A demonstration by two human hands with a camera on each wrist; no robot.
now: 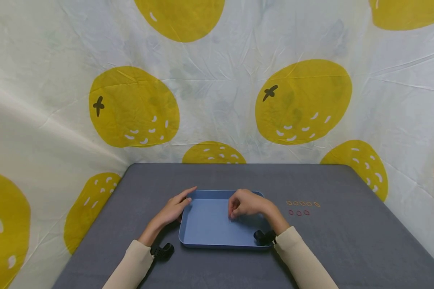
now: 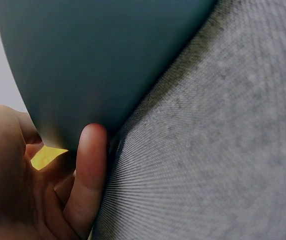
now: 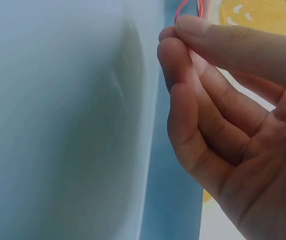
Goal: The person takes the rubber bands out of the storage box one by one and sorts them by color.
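Right now the right hand [image 1: 247, 204] pinches a red band [image 3: 183, 7] over the tray [image 1: 209, 233]; left hand [image 1: 173, 208] lies flat against its rim.

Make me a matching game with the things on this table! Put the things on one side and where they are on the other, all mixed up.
Things:
1. blue tray
2. left hand
3. right hand
4. loose rubber bands

Places or states:
A. lying in two rows on the grey table, right of the tray
B. resting against the tray's left rim
C. pinching a red rubber band above the tray
D. sitting in the middle of the table, between the two hands

Pairs: 1-D, 2-B, 3-C, 4-A
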